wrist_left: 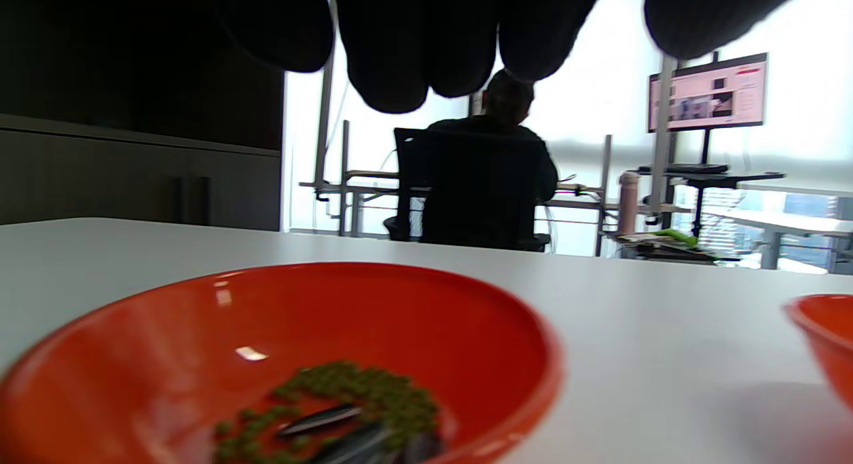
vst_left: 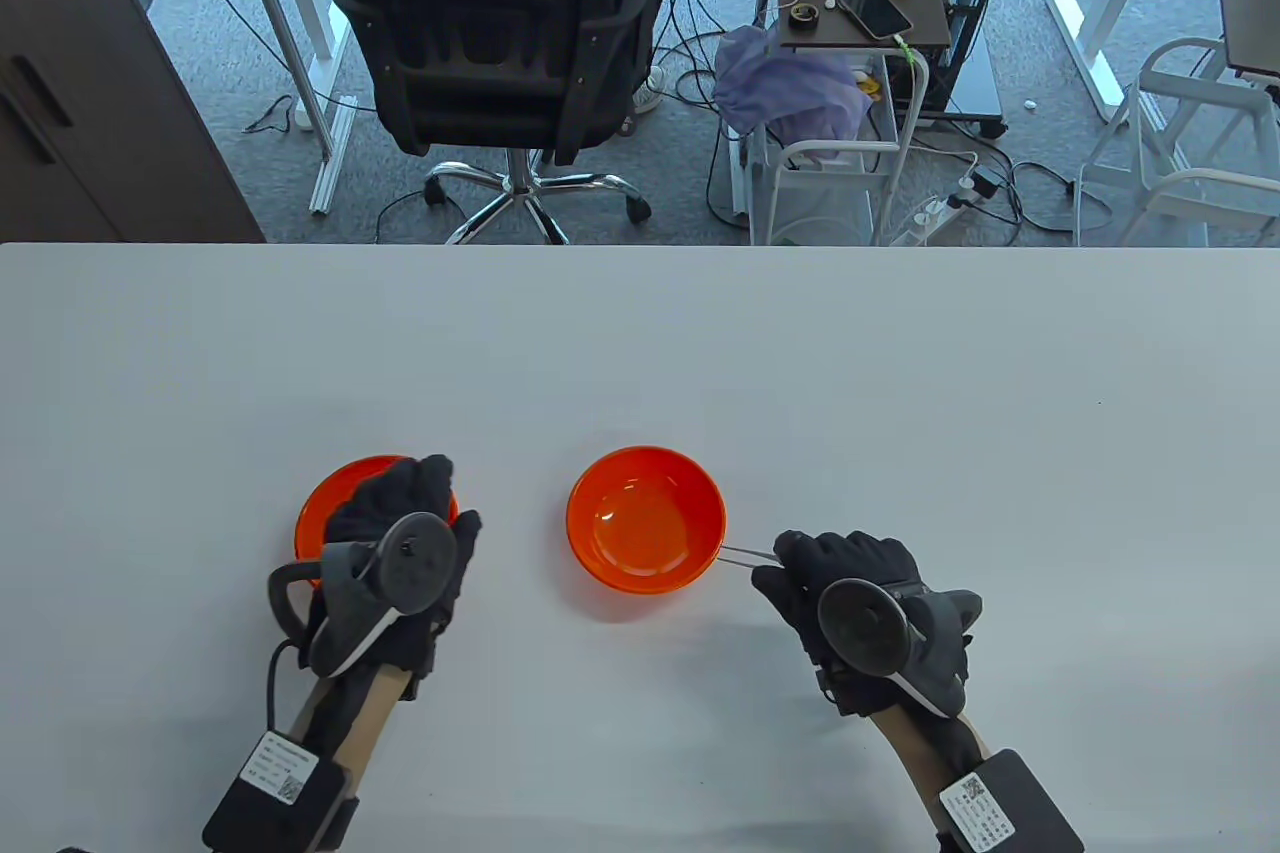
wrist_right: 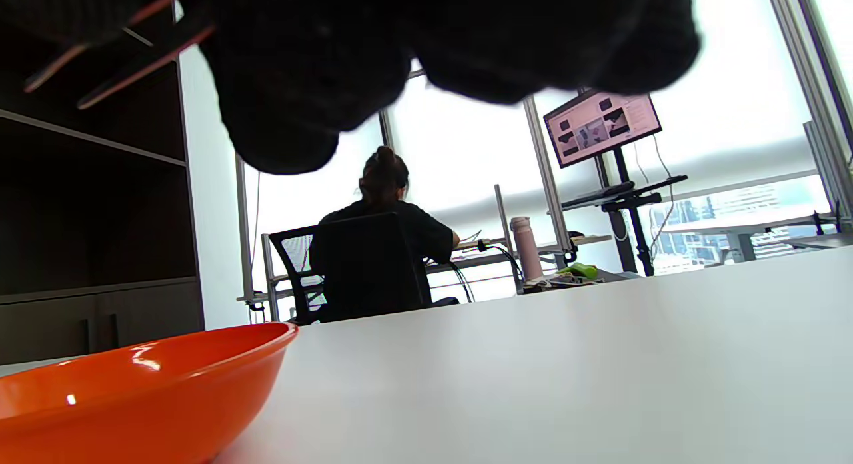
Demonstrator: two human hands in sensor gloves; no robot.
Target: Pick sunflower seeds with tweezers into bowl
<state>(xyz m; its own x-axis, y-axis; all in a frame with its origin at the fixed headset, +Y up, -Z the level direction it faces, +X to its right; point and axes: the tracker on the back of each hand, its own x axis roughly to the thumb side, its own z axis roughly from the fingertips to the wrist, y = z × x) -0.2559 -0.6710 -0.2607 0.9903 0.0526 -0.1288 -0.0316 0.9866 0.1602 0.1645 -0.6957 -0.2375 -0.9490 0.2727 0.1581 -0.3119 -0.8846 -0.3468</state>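
1. Sitting on the white table (vst_left: 640,343) are two orange bowls; the left bowl (vst_left: 335,493) lies mostly under the left hand (vst_left: 400,543), and the right bowl (vst_left: 646,519) stands well apart from it, toward the middle of the table
2. Seen from the left wrist view, the left bowl (wrist_left: 280,357) holds a small heap of green peas (wrist_left: 360,391) with a few dark striped sunflower seeds (wrist_left: 320,419) lying among them near the front (blurred, so their count is unclear)
3. In the table view the right bowl shows only a glossy orange inside; no contents can be made out there
4. The right hand (vst_left: 865,608) rests on the table just to the right of the right bowl and grips a pair of thin metal tweezers (vst_left: 745,555) between its fingers
5. The tweezers lie nearly flat, long axis running left to right, tips pointing left and reaching the right bowl's rim; whether anything sits between the tips is too small to tell
6. The left hand hovers over the left bowl with fingers curled loosely downward, holding nothing, its gloved fingertips (wrist_left: 400,57) hanging above the bowl's far rim
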